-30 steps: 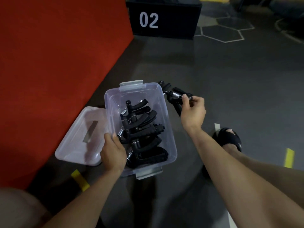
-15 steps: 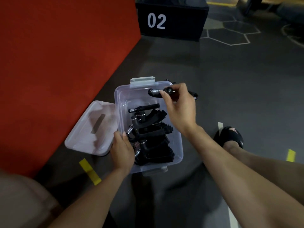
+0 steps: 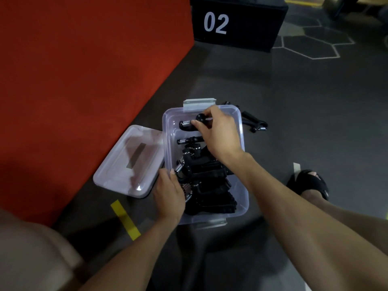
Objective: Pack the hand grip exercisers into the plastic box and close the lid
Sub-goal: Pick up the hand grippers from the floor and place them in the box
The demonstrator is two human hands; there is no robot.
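White "02" on front of black box [image 3: 237, 24]; no other text readable.

Plastic box [image 3: 241, 131]: near half packed with stacked grip exercisers [image 3: 207, 185], far end partly open; lid [image 3: 126, 164] touches its left wall, red block [image 3: 84, 80] close beyond, bare floor [image 3: 315, 112] right save one loose exerciser [image 3: 254, 122].
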